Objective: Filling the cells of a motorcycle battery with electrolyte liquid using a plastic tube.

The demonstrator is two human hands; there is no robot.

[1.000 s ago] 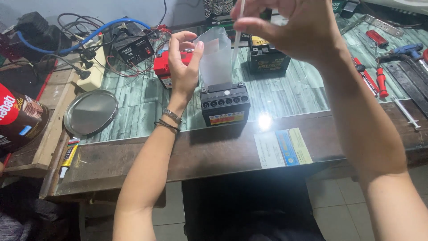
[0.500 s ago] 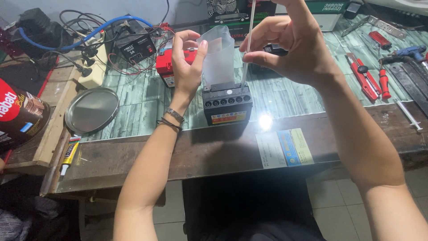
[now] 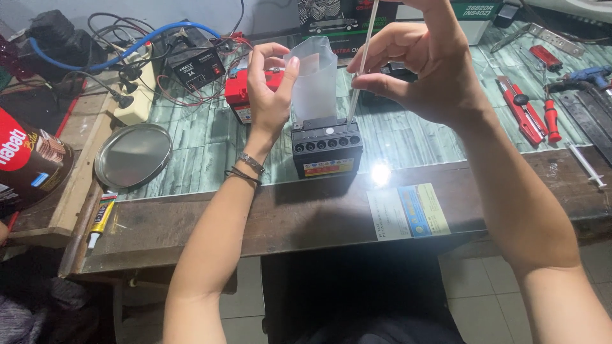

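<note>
Head view: container (image 3: 313, 79) steadied on battery (image 3: 327, 148) by left hand (image 3: 269, 89); rod (image 3: 361, 64), pinched in right hand (image 3: 421, 64), apparently enters a port; vertical alignment is required next.

The left hand (image 3: 271, 95) is gripping a translucent container (image 3: 315, 76) standing upended on a black battery (image 3: 327, 148). The right hand (image 3: 424, 64) is pinching a thin white rod (image 3: 360, 70), its lower end touching the battery's top. A round metal lid (image 3: 132, 155) is lying left; red pliers (image 3: 526, 118) are lying right.
</note>
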